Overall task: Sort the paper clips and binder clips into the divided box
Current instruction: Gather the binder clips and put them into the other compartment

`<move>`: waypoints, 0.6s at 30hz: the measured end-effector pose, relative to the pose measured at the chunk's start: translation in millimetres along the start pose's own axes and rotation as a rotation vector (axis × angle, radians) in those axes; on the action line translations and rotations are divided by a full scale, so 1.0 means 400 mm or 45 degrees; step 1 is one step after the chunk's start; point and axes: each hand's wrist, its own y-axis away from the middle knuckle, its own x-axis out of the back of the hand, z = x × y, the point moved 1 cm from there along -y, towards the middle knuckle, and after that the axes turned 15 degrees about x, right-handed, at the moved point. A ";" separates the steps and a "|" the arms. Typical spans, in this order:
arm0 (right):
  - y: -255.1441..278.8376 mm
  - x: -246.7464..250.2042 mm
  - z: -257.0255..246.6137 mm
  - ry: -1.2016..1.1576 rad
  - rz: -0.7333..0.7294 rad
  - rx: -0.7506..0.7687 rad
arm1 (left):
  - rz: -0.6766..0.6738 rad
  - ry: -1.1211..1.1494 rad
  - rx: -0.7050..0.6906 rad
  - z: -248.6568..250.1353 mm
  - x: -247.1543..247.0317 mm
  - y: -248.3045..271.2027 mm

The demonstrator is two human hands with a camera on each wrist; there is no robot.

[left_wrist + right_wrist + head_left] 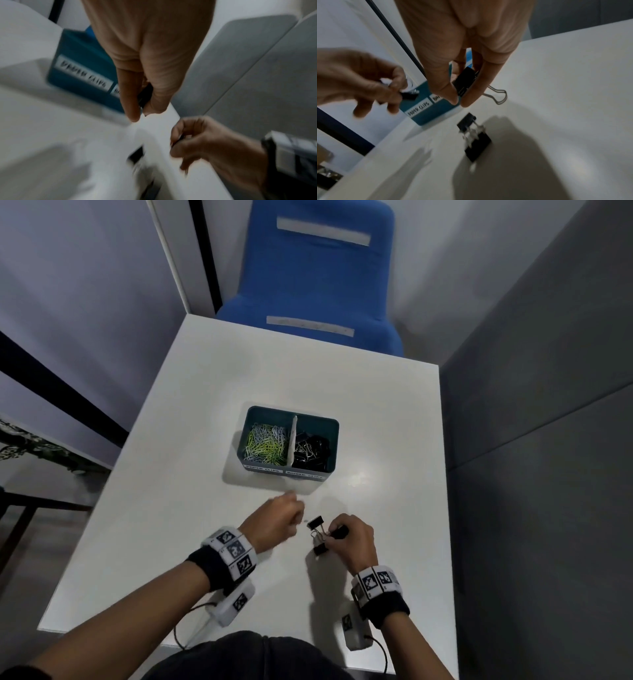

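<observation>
A teal divided box (334,450) stands mid-table, with coloured paper clips (265,443) in its left compartment and black binder clips (310,451) in its right. My right hand (337,534) pinches a black binder clip (464,82) between thumb and fingers just above the table. My left hand (294,515), beside it, pinches a smaller black binder clip (408,94); in the blurred left wrist view that clip (145,96) shows dark between thumb and finger. Two more binder clips (315,522) (320,549) lie on the table between the hands.
The white table (171,508) carries only the box and the loose clips. A blue chair (318,285) stands beyond its far edge. A grey partition (531,440) runs along the right side. The box front (426,116) bears labels.
</observation>
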 end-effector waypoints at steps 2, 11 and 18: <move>-0.016 0.025 -0.026 -0.048 0.068 0.032 | 0.168 0.112 -0.057 0.055 0.073 -0.026; -0.187 0.163 -0.232 0.032 0.250 0.292 | 0.681 -0.056 -0.120 0.098 0.171 -0.081; -0.286 0.160 -0.280 0.224 0.178 0.421 | 0.203 -0.527 -0.525 0.015 -0.147 -0.005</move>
